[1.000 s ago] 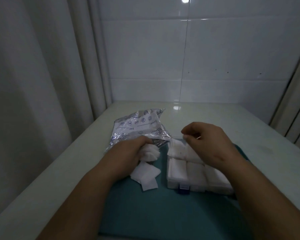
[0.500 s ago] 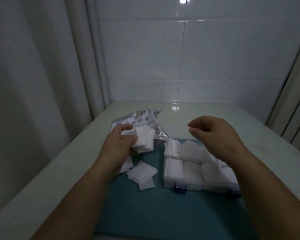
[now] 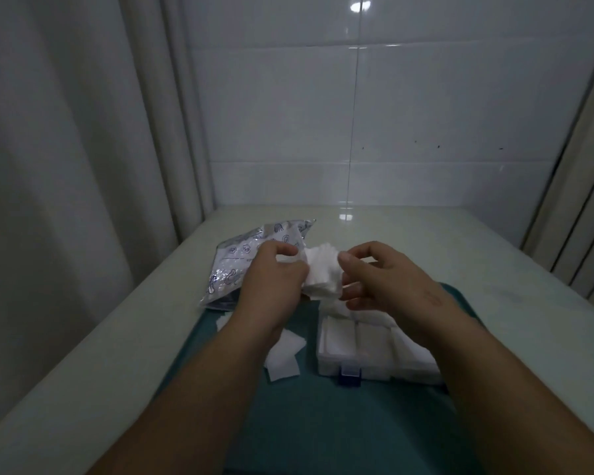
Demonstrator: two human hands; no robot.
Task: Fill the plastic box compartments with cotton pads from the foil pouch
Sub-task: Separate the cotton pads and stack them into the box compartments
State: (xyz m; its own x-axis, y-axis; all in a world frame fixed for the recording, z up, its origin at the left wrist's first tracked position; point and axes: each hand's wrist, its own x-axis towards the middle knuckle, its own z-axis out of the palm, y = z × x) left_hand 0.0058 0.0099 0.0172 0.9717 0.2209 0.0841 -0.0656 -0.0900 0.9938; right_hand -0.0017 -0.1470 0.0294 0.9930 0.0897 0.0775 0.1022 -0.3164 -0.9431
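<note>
cotton pads (image 3: 323, 274) held between hands (image 3: 271, 281) (image 3: 388, 284), near plastic box (image 3: 336, 366)

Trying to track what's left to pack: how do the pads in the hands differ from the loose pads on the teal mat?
The held pads are a thick bunch, raised and gripped by the left hand and right hand. The loose pads lie flat, scattered and unheld on the teal mat. Both are white and square.

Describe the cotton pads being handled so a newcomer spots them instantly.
A teal mat on the pale table carries the plastic box. Above the box's far edge, left hand and right hand hold a stack of cotton pads. Unlike the loose pads flat on the mat, it is lifted.
</note>
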